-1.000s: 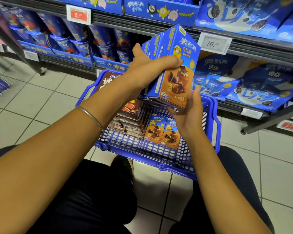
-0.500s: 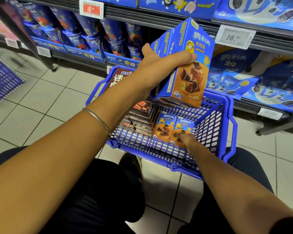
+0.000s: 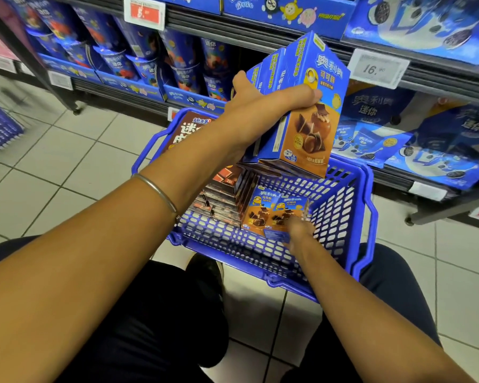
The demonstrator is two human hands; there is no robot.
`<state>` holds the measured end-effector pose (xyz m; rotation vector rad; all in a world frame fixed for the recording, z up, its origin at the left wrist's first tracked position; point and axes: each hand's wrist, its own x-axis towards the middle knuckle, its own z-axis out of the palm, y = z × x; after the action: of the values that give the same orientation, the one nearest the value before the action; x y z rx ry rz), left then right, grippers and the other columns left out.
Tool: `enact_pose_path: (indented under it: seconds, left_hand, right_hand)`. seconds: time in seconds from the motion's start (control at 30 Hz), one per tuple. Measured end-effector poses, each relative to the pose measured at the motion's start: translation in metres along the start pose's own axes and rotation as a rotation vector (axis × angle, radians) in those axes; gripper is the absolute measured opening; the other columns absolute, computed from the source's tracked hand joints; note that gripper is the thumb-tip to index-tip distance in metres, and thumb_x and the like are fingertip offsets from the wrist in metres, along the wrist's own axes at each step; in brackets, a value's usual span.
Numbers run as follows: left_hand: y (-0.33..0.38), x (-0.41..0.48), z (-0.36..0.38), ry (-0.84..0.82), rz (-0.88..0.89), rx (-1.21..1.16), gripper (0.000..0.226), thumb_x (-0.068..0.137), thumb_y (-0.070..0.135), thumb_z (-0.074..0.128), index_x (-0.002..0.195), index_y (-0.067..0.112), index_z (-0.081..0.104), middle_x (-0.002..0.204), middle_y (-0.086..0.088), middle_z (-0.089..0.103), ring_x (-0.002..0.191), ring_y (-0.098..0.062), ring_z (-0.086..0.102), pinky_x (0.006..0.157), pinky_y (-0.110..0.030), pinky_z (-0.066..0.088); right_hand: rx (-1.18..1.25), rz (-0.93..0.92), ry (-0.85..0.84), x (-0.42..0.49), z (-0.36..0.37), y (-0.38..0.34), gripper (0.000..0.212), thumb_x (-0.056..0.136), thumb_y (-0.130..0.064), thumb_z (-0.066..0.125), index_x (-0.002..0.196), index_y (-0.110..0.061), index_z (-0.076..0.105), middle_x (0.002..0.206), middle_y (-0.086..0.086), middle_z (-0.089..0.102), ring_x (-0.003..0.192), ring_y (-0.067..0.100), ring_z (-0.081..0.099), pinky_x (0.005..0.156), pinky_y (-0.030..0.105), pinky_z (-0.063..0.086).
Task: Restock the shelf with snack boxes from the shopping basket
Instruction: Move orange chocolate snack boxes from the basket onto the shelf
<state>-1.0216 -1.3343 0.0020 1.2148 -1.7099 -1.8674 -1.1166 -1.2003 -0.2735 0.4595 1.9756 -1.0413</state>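
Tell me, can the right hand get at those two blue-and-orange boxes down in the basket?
Probably yes. The right hand is already at the two boxes in the basket, nothing covering them; the left hand holds its stack above.

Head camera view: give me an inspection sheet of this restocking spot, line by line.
Surface: pale tiled floor; the blue basket sits on it.
Job's things: bunch of blue-and-orange snack boxes held above the basket; two matching boxes upright inside, beside stacked brown boxes.
Clutter: nothing seen.
Hands: left hand clamps the bunch; right hand is down in the basket at a box, blurred, grip unclear.
Cables: nothing seen.
Surroundings: shelf with blue cookie packs, price tag; a metal bangle on the left wrist.
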Motion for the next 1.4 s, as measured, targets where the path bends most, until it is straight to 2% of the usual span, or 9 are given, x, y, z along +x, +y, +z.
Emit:
enact_pose_path:
  seconds: [0.1,0.27,0.4,0.53,0.73,0.93,1.03,1.2,1.4]
  left_hand:
    - [-0.001,-0.001,0.001,-0.005,0.015,-0.007,0.078,0.066,0.047,0.094,0.116,0.031,0.036,0.116,-0.004,0.076,0.084,-0.023,0.081,0.080,-0.045,0.067]
    - [-0.001,-0.002,-0.004,-0.022,0.002,-0.008,0.104,0.073,0.045,0.093,0.147,0.023,0.022,0.113,-0.004,0.078,0.085,-0.024,0.081,0.083,-0.046,0.066]
    - [0.000,-0.004,-0.005,-0.041,0.008,-0.004,0.106,0.081,0.043,0.089,0.152,0.028,0.012,0.106,-0.003,0.080,0.081,-0.022,0.081,0.078,-0.043,0.067]
    - [0.001,-0.004,-0.007,-0.040,0.004,-0.005,0.082,0.081,0.042,0.089,0.126,0.028,0.022,0.110,-0.004,0.079,0.080,-0.022,0.081,0.074,-0.039,0.067]
    - [0.002,-0.002,-0.007,-0.044,0.012,-0.028,0.097,0.083,0.041,0.088,0.146,0.028,0.015,0.105,-0.002,0.079,0.081,-0.022,0.081,0.079,-0.041,0.067]
    - [0.002,0.001,-0.007,-0.055,-0.004,-0.052,0.110,0.080,0.041,0.090,0.154,0.031,0.009,0.112,-0.005,0.079,0.085,-0.027,0.081,0.084,-0.048,0.065]
    - [0.001,0.002,-0.007,-0.068,0.005,-0.045,0.093,0.080,0.041,0.090,0.134,0.034,0.015,0.112,-0.006,0.078,0.084,-0.026,0.081,0.084,-0.047,0.066]
    - [0.003,0.006,-0.002,-0.073,0.005,-0.030,0.116,0.075,0.045,0.091,0.155,0.033,0.007,0.115,-0.006,0.076,0.083,-0.026,0.081,0.082,-0.046,0.066]
    - [0.005,0.018,-0.001,-0.111,0.011,-0.051,0.091,0.074,0.043,0.092,0.127,0.030,0.019,0.099,-0.001,0.081,0.081,-0.023,0.081,0.070,-0.037,0.066]
  right_hand:
    - [0.202,0.025,-0.147,-0.003,0.003,0.007,0.034,0.092,-0.008,0.055,0.125,-0.011,0.049,0.118,0.012,0.063,0.099,0.028,0.065,0.071,0.041,0.056]
    - [0.313,0.033,-0.273,-0.001,0.005,0.009,0.045,0.089,0.001,0.057,0.133,-0.005,0.054,0.121,0.016,0.070,0.110,0.037,0.068,0.098,0.055,0.054]
    - [0.139,0.057,-0.316,-0.003,0.004,0.010,0.020,0.088,0.000,0.052,0.099,-0.013,0.061,0.081,0.007,0.067,0.073,0.022,0.062,0.073,0.039,0.054]
    - [-0.055,0.031,-0.321,-0.001,0.016,0.009,0.023,0.095,-0.012,0.057,0.118,-0.012,0.062,0.114,0.009,0.069,0.109,0.026,0.063,0.104,0.049,0.048]
    - [-0.083,0.010,-0.337,-0.006,0.035,0.008,0.046,0.090,-0.013,0.070,0.133,-0.011,0.052,0.125,0.007,0.060,0.115,0.025,0.057,0.089,0.042,0.044]
    - [-0.048,0.070,-0.375,-0.002,0.029,0.001,0.012,0.087,-0.018,0.073,0.096,-0.014,0.066,0.103,0.006,0.073,0.080,0.017,0.062,0.070,0.030,0.045]
    - [-0.074,0.094,-0.389,-0.003,0.027,0.000,0.026,0.083,-0.029,0.079,0.101,-0.014,0.066,0.108,0.009,0.068,0.095,0.021,0.058,0.085,0.035,0.046]
    - [-0.030,0.073,-0.425,-0.014,0.016,-0.009,0.050,0.080,-0.035,0.075,0.124,-0.015,0.066,0.117,0.001,0.073,0.111,0.025,0.066,0.081,0.037,0.047]
    - [0.175,0.024,-0.476,-0.028,-0.016,-0.018,0.020,0.085,-0.034,0.071,0.098,-0.019,0.070,0.081,0.000,0.079,0.068,0.017,0.075,0.059,0.027,0.057]
